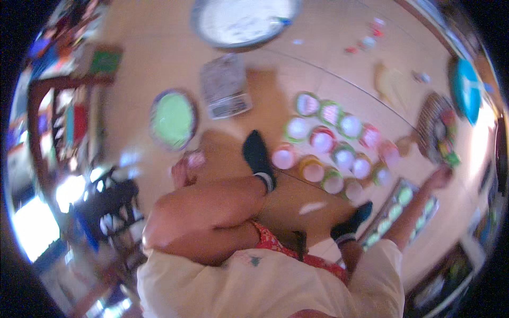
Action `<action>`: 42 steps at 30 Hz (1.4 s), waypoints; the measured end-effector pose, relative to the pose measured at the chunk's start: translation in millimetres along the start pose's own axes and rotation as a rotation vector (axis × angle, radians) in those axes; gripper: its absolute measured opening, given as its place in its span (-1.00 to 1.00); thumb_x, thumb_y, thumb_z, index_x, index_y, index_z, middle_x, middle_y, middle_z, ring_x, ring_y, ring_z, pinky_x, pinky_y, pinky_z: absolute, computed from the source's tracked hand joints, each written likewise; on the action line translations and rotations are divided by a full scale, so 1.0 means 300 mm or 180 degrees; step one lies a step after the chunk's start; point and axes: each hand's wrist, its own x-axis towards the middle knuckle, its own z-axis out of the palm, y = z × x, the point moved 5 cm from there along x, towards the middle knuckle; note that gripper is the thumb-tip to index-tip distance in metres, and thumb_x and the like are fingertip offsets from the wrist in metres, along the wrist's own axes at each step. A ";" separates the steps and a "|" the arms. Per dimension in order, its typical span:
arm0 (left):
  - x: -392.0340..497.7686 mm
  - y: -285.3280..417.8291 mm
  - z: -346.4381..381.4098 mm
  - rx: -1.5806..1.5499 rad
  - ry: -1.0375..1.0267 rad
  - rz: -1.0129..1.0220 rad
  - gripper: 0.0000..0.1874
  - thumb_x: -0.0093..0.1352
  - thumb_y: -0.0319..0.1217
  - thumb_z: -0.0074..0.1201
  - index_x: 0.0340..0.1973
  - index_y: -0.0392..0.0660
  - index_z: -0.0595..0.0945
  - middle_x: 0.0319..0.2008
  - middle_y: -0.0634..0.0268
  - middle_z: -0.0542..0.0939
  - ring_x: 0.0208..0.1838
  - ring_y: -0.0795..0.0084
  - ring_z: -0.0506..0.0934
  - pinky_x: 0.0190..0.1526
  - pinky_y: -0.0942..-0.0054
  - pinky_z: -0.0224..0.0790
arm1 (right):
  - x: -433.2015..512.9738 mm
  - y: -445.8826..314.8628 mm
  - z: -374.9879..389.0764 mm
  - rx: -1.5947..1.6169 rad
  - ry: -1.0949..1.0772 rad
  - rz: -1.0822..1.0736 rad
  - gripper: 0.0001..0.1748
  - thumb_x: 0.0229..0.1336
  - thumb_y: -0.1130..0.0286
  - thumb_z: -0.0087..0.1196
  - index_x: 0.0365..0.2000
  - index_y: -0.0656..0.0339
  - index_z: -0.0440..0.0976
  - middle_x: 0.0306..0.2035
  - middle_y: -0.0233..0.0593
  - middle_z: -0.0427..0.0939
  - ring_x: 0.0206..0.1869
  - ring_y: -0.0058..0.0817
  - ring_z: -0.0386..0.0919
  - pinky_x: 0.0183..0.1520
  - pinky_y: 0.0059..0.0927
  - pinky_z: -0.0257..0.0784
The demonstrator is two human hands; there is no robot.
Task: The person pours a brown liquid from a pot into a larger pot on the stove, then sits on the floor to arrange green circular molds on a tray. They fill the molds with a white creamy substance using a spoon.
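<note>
Low on the left, my left hand (182,173) has a small pale pink thing (195,159) at its fingers; blur hides what it is. My right arm stretches out to the right, over a long tray (379,204) with rows of light green rounds. At its end my right hand (439,177) reaches the edge of a dark woven basket (426,125), close to a green item (452,159). Whether the fingers hold that item is unclear. Between my hands, several round tubs (345,158) with white or pinkish tops and green, red or orange rims stand grouped on the floor.
A bowl of light green stuff (173,119) sits beside a kitchen scale (227,83). Farther out is a wide basin of white material (242,22). A teal basin (466,91) stands right; a dark wooden chair (37,119) left. My socked foot (256,151) is by the tubs.
</note>
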 end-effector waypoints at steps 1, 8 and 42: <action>0.039 0.012 0.021 -0.0024 -0.0013 0.0110 -0.50 0.38 -0.32 0.00 0.22 -0.15 0.36 0.11 0.09 0.46 0.10 0.22 0.49 0.18 0.27 0.32 | -0.128 -0.017 -0.087 -0.0283 -0.0112 0.0381 -0.54 0.22 0.24 0.10 -0.01 0.40 0.42 -0.14 -0.01 0.61 -0.10 -0.29 0.58 0.04 -0.24 0.47; 0.171 0.214 0.182 -0.0191 -0.0062 0.0630 -0.49 0.39 -0.30 -0.01 0.23 -0.15 0.35 0.12 0.08 0.46 0.10 0.20 0.49 0.18 0.26 0.33 | -0.966 -0.478 -0.400 -0.1027 -0.0410 0.0579 -0.82 0.00 0.52 0.17 -0.32 0.35 0.50 -0.41 -0.09 0.56 -0.33 -0.24 0.50 -0.16 -0.22 0.39; -0.908 0.848 -1.129 -0.7917 -0.0543 0.3507 -0.69 0.52 -0.14 -0.21 -0.07 -0.11 0.46 -0.15 0.17 0.55 -0.07 0.24 0.55 -0.05 0.16 0.49 | -0.674 -1.978 -0.528 0.4972 -0.2961 0.0126 -0.66 0.28 0.19 0.08 -0.14 0.26 0.57 0.38 0.04 0.07 0.28 -0.19 0.27 0.31 -0.11 0.15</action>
